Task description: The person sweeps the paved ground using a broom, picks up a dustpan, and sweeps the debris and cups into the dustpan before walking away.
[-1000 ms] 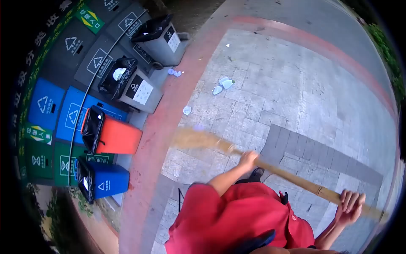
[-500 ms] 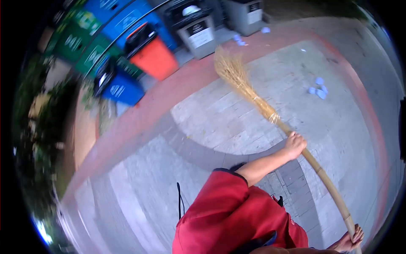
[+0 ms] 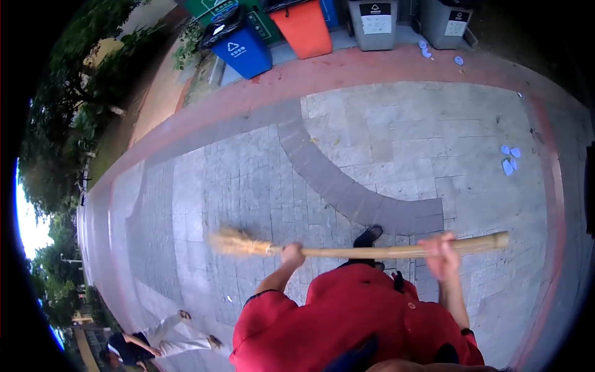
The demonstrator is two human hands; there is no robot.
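A straw broom with a bamboo handle (image 3: 365, 252) lies almost level across the front of my body. My left hand (image 3: 292, 255) is closed round the handle just behind the bristles (image 3: 238, 243), which point left and are blurred. Farther along, near the butt end, my right hand (image 3: 442, 255) is on the handle, its fingers curled over it and smeared by motion. The broom is held above the paving, and a dark shoe (image 3: 369, 236) shows just behind it.
Crumpled pale pieces lie on the paving at the right (image 3: 509, 160) and others by the bins (image 3: 425, 49). Blue (image 3: 242, 53), orange (image 3: 304, 31) and grey (image 3: 374, 28) bins line the far edge. A person (image 3: 158, 341) walks at the lower left.
The broom has swung from pointing away toward the bins to lying crosswise, bristles at left. Both hands have come with it, and my view has turned, bringing a walking person into sight.
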